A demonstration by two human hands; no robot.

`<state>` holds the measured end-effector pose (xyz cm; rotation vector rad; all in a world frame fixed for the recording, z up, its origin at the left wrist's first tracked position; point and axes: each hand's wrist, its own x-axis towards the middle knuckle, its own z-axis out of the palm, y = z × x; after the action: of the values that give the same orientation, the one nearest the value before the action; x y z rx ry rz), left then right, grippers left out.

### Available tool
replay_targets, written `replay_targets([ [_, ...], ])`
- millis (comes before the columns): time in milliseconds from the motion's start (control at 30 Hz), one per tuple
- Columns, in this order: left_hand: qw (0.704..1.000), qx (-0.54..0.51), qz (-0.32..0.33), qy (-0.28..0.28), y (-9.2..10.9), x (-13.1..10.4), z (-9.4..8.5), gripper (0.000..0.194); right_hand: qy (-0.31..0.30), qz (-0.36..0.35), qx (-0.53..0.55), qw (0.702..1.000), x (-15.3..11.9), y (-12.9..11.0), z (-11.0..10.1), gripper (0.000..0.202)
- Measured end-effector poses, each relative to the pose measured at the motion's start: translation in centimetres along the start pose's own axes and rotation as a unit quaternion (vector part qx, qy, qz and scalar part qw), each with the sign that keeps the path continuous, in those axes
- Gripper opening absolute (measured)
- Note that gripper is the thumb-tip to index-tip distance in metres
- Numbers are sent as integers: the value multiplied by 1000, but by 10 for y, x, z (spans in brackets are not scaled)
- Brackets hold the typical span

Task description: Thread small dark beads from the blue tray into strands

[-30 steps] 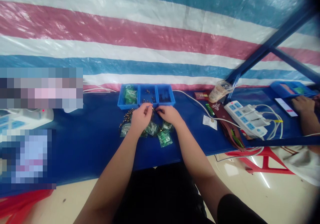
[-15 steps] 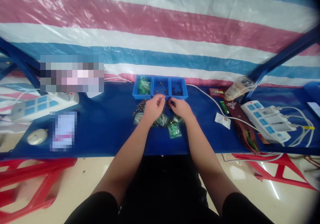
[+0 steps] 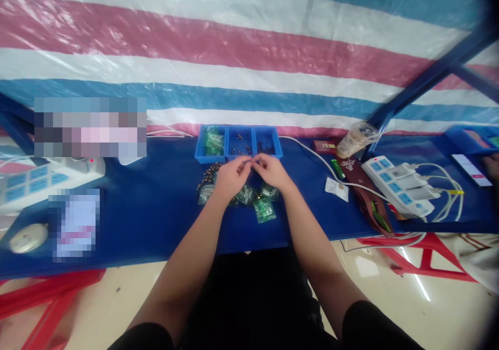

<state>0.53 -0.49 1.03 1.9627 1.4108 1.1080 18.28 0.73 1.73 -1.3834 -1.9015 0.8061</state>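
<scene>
My left hand [image 3: 233,177] and my right hand [image 3: 272,171] meet fingertip to fingertip just in front of a blue three-part bin [image 3: 210,159]. Both are closed in a pinch, and whatever lies between the fingers is too small to make out. Green plastic packets [image 3: 213,141] fill the bin's left compartment. Small metal pieces [image 3: 239,138] lie scattered in the middle one, dark small parts [image 3: 265,143] in the right one. Beside my left hand is a heap of brassy metal pieces [image 3: 209,174]. Several clear bags with green contents [image 3: 265,209] rest below my hands.
Right of my hands are a white cable [image 3: 312,160], a small white packet [image 3: 337,189], a plastic cup [image 3: 356,140] and a power strip [image 3: 397,188] with chargers. Another power strip [image 3: 35,179] and a round white object [image 3: 28,238] sit left. Another person's hand [image 3: 491,165] shows far right.
My hands, apart half a second ago, have come together at the fingertips. The camera view has shifted slightly right, bringing a phone and another person's hand into sight at the right.
</scene>
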Motion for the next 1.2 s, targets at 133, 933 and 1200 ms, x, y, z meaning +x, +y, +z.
replay_targets([
  [133,1000,-9,3,1,0,0,0,29,20,-4,74,997,0,-5,0,19],
  [933,999,-20,-17,36,-5,0,0,31,80,-3,165,983,1,-10,1,26],
  [1200,999,-15,-21,40,-4,-1,0,28,73,0,204,976,1,-4,4,29],
])
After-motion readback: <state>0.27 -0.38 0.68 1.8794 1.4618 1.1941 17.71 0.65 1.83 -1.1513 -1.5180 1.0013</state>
